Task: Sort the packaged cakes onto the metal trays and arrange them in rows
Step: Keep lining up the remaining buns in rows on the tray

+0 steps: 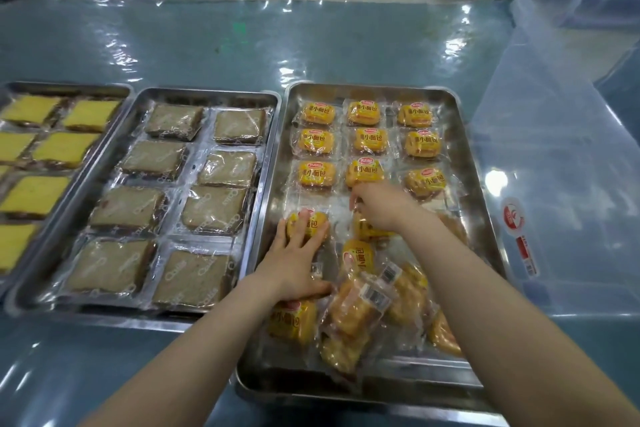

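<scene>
Shiny blue-green plastic sheeting is covering the table (242, 45), and three metal trays are sitting side by side on it across the middle of the frame. At the left edge, one tray (69, 88) is showing yellow cakes (65, 149) in wrappers. Next to it, the middle tray (207, 95) is holding brown cakes (214, 208) laid out in two columns. On the right, the right tray (478, 218) is carrying small orange bread packs (369, 140) lined up in three neat rows along its far half, while a loose pile of packs (363, 308) is lying in its lower part. The left hand (294, 260) is resting flat with fingers spread on one pack (308, 224) at the start of a fourth row. The right hand (381, 206) is reaching toward the centre of that tray, fingers curling down around another pack (363, 229). A clear plastic bin (571, 114) is standing at the right of the frame.
</scene>
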The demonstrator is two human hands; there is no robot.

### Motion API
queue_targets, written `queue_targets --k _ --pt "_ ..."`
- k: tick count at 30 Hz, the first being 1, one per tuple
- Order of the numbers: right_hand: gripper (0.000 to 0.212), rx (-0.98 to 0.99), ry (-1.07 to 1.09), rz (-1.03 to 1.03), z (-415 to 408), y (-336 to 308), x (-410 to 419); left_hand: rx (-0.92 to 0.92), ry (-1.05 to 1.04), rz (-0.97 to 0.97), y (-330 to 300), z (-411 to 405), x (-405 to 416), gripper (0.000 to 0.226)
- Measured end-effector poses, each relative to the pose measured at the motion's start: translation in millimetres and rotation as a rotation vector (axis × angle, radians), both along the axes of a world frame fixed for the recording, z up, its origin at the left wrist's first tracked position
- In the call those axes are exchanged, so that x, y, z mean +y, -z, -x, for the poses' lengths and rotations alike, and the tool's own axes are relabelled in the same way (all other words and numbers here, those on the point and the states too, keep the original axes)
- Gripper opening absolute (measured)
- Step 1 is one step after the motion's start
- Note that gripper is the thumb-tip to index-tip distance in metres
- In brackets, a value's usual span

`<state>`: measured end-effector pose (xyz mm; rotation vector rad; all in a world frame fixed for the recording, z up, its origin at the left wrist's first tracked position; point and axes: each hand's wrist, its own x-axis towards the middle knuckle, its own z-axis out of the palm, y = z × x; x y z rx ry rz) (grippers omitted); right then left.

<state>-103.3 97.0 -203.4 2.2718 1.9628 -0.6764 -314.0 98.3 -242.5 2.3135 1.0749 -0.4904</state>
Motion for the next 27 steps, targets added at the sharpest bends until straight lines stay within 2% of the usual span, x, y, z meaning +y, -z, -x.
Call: queue_targets --k 2,3,6,9,11,15,19,22,24,27 --pt "0.019 0.080 0.009 -0.001 1.5 4.8 -0.3 0.003 0.010 -0.004 -1.1 1.6 -1.1 0.113" --pt "0.020 0.118 0.028 -0.073 2.2 6.6 -1.6 0.002 0.010 -0.007 -1.7 1.9 -0.7 0.113" --pt "0.041 0.135 0.098 -0.365 2.2 9.7 -11.2 -0.013 -0.006 0.006 -2.8 2.3 -0.4 0.113" --pt "0.030 0.081 0.227 -0.488 -1.5 12.4 -30.1 -0.045 -0.024 0.014 -1.2 3.8 -1.5 0.113" --pt "0.031 0.103 0.197 -0.425 -1.1 16.2 -45.3 -0.057 -0.034 0.009 0.5 4.0 -2.2 0.112" --pt "0.050 0.094 -0.066 -0.105 0.6 25.5 -63.8 -0.058 -0.062 -0.007 4.4 2.0 -4.7 0.111" --pt "0.060 0.121 -0.004 0.064 1.4 24.7 -63.8 -0.013 -0.054 0.012 4.2 -2.7 -1.3 0.111" --pt "0.067 0.122 0.021 0.107 5.9 19.9 -58.6 0.002 -0.054 0.050 -0.6 -7.2 7.3 0.110" --pt "0.064 0.175 0.029 0.108 4.3 15.1 -57.8 -0.011 -0.067 0.062 -3.2 -10.2 12.2 0.103" --pt "0.051 0.222 0.114 -0.097 -2.2 9.0 -70.5 -0.062 -0.110 0.081 -3.9 -12.3 14.6 0.090"
